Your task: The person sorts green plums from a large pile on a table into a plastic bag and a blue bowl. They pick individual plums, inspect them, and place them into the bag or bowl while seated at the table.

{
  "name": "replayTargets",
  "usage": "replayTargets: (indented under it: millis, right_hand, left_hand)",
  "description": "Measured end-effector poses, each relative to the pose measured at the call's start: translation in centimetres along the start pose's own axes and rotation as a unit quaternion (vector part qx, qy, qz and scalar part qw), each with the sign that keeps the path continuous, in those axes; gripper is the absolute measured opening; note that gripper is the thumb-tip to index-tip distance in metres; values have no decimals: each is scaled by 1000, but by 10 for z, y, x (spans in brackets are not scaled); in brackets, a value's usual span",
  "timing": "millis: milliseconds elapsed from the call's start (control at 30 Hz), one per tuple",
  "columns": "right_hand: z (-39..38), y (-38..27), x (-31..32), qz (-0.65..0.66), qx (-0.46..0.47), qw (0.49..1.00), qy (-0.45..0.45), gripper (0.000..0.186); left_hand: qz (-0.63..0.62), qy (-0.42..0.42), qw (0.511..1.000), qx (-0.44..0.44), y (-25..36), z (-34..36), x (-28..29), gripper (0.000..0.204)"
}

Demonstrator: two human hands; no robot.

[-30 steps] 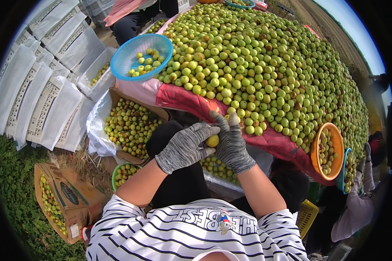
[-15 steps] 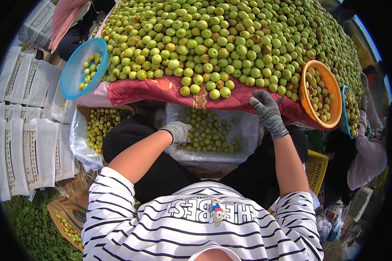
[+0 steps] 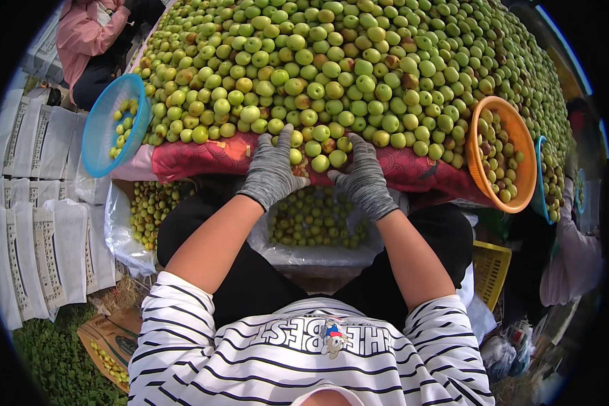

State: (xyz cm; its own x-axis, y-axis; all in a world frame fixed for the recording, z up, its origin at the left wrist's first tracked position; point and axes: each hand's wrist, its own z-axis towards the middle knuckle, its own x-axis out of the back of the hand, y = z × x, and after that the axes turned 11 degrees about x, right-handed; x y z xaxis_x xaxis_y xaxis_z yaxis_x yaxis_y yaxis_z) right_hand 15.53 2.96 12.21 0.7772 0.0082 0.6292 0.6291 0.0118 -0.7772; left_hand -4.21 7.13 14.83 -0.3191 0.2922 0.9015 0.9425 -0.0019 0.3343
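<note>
A big heap of green jujubes (image 3: 331,68), some with brown patches, covers the raised surface in front of me. Both of my hands wear grey knit gloves and lie at its near edge. My left hand (image 3: 274,169) is open, fingers spread on the red cloth (image 3: 203,158) beside the nearest fruit. Facing it, my right hand (image 3: 367,177) is also open, with its fingertips against the edge of the heap. A few jujubes (image 3: 320,162) sit between the two hands, gripped by neither. Below them, between my knees, a box lined with clear plastic (image 3: 304,255) holds more jujubes (image 3: 311,227).
A blue basket (image 3: 137,118) with some jujubes stands left; an orange basket (image 3: 477,152), fuller, stands right, with another blue one (image 3: 540,183) beyond. White-covered crates (image 3: 37,250) are stacked left. A yellow crate (image 3: 490,271) lies low right. Other people sit far left (image 3: 88,40) and right.
My left hand has risen from the lower box to the heap's edge. My right hand has moved left along the cloth towards it. The view has shifted slightly.
</note>
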Motion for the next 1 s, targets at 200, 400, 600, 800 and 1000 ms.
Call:
replayTargets:
  millis: [200,400,600,800,1000]
  right_hand:
    - [9,5,0,391,-42,918,-54,92]
    - [22,-5,7,557,-140,811,-111,85]
    - [18,-20,9,546,-136,819,-109,64]
    - [-56,-24,-13,590,-138,791,-85,58]
    - [-111,14,-83,660,-347,661,-84,51]
  left_hand:
    - [-254,-42,953,-160,-12,22,-30,117]
    - [-304,-106,932,-166,-3,34,-28,119]
    - [-336,-122,916,-182,-5,26,-24,107]
    - [-358,-206,895,-170,-23,-31,-46,100]
    - [-154,-353,920,-71,-54,-58,-70,107]
